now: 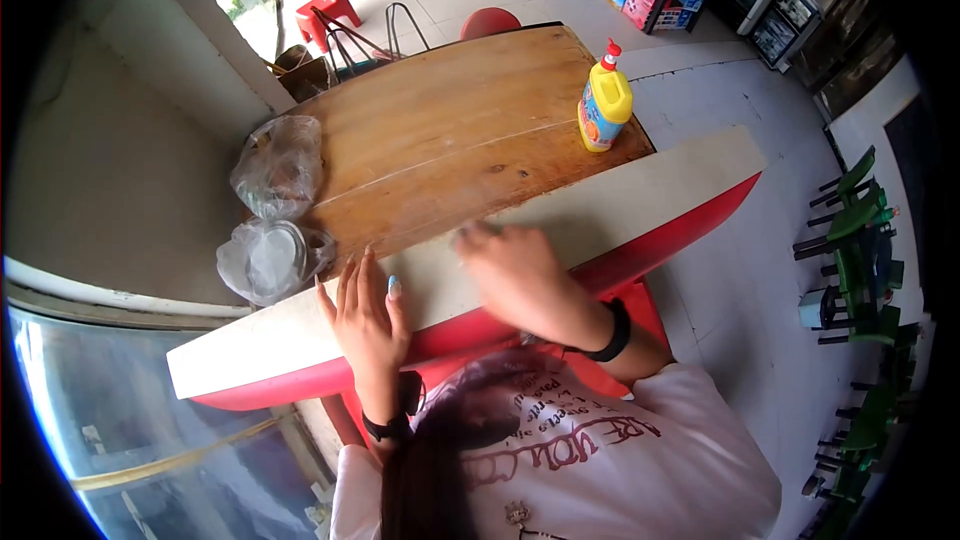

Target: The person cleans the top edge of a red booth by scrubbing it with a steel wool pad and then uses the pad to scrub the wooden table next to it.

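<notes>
A long panel (655, 180) with an off-white top and a glossy red side lies across the near side of the wooden table. My left hand (368, 315) rests on its left half, fingers stretched out and somewhat apart; a pale blue nail shows on the thumb. To the right of it, my right hand (515, 265) is over the panel's middle, close to the far edge. Motion smears its fingertips, so whether they hold anything is hidden. Dark bands circle both wrists.
On the wooden table (430, 110) stand a yellow pump bottle (606, 100) at right and clear plastic bags (278, 168) at left, one around a round white container (275, 255). Red stools (335, 2) are beyond; green chairs (855, 215) line the right. A wall borders the left.
</notes>
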`<state>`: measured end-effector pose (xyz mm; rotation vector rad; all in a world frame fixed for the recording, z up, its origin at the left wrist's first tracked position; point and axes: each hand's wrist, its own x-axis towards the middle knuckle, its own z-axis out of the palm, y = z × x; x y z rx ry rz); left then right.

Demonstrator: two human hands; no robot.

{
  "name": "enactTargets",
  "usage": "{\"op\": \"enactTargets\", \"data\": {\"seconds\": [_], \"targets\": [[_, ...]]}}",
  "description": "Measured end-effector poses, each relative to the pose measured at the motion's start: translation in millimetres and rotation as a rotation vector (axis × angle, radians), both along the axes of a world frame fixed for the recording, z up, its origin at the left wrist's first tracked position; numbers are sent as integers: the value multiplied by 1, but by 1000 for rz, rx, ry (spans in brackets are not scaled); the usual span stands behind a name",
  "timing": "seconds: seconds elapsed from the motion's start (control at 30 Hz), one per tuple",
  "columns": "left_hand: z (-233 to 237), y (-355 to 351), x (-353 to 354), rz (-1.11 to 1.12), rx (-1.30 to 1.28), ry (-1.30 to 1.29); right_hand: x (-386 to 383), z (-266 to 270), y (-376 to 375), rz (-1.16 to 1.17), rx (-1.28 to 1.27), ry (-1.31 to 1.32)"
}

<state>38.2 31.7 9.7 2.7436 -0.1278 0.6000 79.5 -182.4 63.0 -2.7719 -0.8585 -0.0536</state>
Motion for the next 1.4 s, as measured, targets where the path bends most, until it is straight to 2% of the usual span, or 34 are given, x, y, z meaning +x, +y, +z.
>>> {"op": "enactTargets", "data": {"seconds": [0.07,0.1,0.13,0.2,0.27,0.33,0.47,0.53,0.6,0.7,0.8,0.93,1.0,1.07,1.13,1.23,1.3,1.4], "targets": [[-2,2,1,0,-61,14,-10,-9,44,255,124,-29],[-4,4,1,2,-119,23,-16,-16,64,277,163,-136],[-4,6,2,6,-176,28,-21,-19,76,167,137,-236],[2,9,4,15,-137,38,-16,-17,67,208,215,-178],[12,3,6,28,-65,54,-1,-10,43,210,181,90],[18,-1,9,25,-33,32,9,-11,10,102,316,58],[9,0,10,19,20,-12,23,10,-59,-255,213,122],[7,1,10,12,41,-40,27,8,-83,-393,238,127],[9,1,5,-17,-20,18,26,2,-94,-407,248,2],[3,10,-4,-106,-106,26,24,-4,-80,-312,343,-95],[7,35,-20,-89,-102,-55,21,-3,-48,-298,273,3],[5,87,-29,39,-83,-173,10,10,15,-365,73,101],[-4,109,-30,75,-82,-194,4,-7,46,-267,132,-54],[-19,129,-30,82,-113,-218,-3,-6,85,-250,99,7],[-19,130,-30,27,-134,-289,-9,-20,124,-113,236,-64],[-16,126,-31,6,-133,-290,-24,-17,182,-108,155,-101],[-15,126,-32,-16,-141,-284,-32,-17,194,-154,126,-138],[-15,127,-31,-43,-141,-308,-31,-14,157,-162,309,27]]}}
